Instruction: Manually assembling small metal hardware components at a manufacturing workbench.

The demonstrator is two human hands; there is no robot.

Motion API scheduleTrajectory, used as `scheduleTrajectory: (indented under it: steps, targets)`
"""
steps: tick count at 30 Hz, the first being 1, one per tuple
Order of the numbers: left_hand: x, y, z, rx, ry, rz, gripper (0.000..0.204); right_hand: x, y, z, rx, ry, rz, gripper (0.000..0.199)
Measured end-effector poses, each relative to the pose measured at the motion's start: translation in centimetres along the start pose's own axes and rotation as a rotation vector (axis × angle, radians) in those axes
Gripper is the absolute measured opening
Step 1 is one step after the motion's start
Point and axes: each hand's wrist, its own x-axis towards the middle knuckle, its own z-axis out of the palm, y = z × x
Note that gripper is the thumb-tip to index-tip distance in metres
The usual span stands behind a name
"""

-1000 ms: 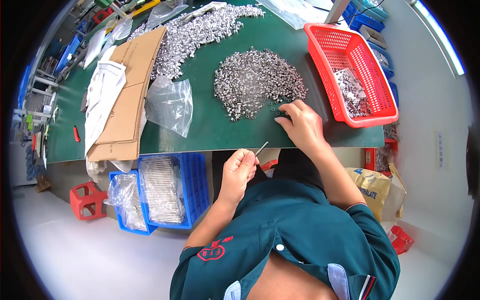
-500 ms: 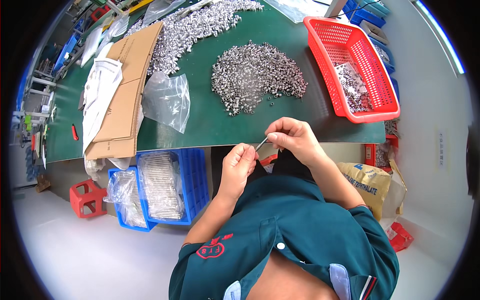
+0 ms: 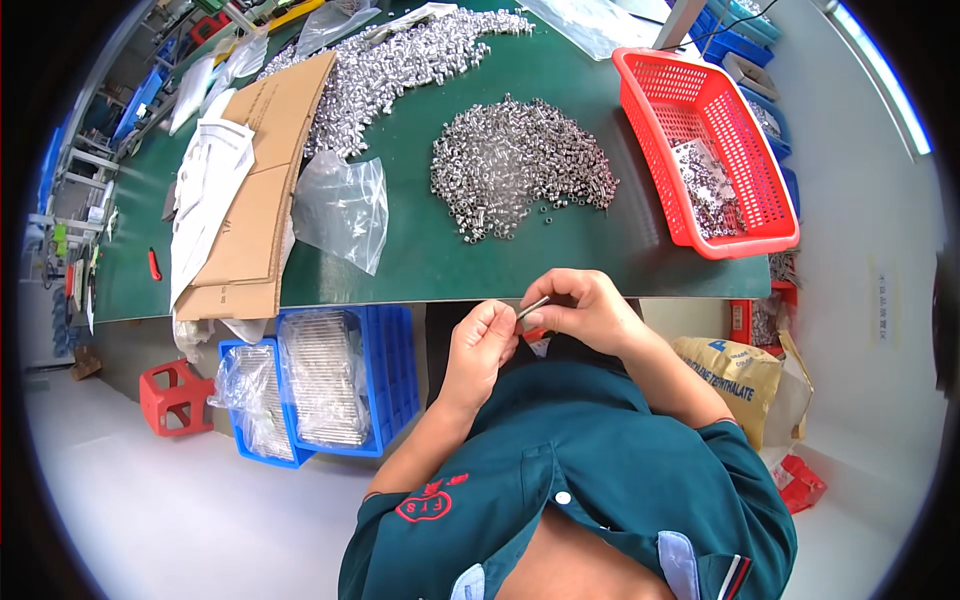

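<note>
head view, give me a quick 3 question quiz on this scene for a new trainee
1. True or false: the red basket stands at the right end of the green table.
2. What lies between the two hands? A) a thin metal rod B) a red-handled cutter C) a clear plastic bag
3. Fill in: under the table edge stand two ____ crates holding bagged metal parts.

Key
1. True.
2. A: the left hand and the right hand meet on a thin metal rod, in front of the table edge.
3. Blue: the blue crates stand on the floor to the person's left.
</note>
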Motion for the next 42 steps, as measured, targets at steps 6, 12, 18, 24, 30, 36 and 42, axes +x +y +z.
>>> scheduleTrajectory:
  steps: [6, 12, 18, 24, 30, 36, 42]
  targets:
    - [0.0, 0.0, -0.9, -0.011, 0.046, 0.001, 0.025, 2.5, -0.6, -2.8, -0.609, 0.353, -0.293, 0.028]
    - [-0.3, -0.1, -0.8, -0.008, 0.053, -0.006, 0.025, 5.2, 1.1, -2.8, -1.005, 0.547, -0.387, 0.022]
    - [-0.5, -0.1, -1.0, 0.009, 0.070, 0.008, 0.025, 4.6, 2.4, -3.1, -0.978, 0.597, -0.569, 0.014]
    - [0.0, -0.4, -1.0, 0.007, 0.046, -0.001, 0.025, 1.6, 2.6, -4.1, -0.966, 0.576, -0.545, 0.013]
    - [0.0, -0.3, -0.4, 0.020, 0.023, -0.016, 0.024, 0.3, 2.2, -4.5, -0.920, 0.580, -0.465, 0.014]
    - [-0.1, -0.4, -0.3, 0.034, 0.025, -0.025, 0.024, 0.0, 2.6, -4.6, -0.988, 0.603, -0.416, 0.013]
    - [0.0, -0.9, 0.1, 0.061, 0.035, -0.004, 0.024, -1.2, 1.3, -3.1, -0.705, 0.615, -0.341, 0.009]
